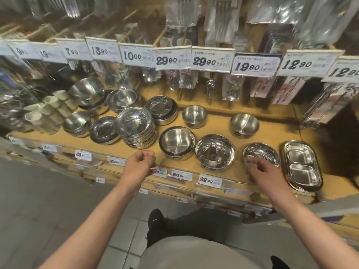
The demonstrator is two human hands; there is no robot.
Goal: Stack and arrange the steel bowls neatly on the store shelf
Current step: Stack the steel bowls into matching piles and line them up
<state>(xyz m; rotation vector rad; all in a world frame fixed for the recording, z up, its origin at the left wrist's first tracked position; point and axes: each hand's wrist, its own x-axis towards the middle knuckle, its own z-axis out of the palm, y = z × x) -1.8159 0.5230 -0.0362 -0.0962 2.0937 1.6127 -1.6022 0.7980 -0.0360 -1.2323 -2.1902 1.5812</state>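
Wooden shelf [211,121] — steel bowls [176,142], both hands empty

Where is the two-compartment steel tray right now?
In the head view, the two-compartment tray sits at the shelf's front right end, just right of the shallow bowl by the right hand.

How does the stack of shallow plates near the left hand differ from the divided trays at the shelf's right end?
The stack of shallow plates is round; the divided trays are oblong. Each plate has one open basin, while the top tray has two compartments. The plate stack stands taller and leans; the trays lie low and flat. Both are shiny steel on the wooden shelf.
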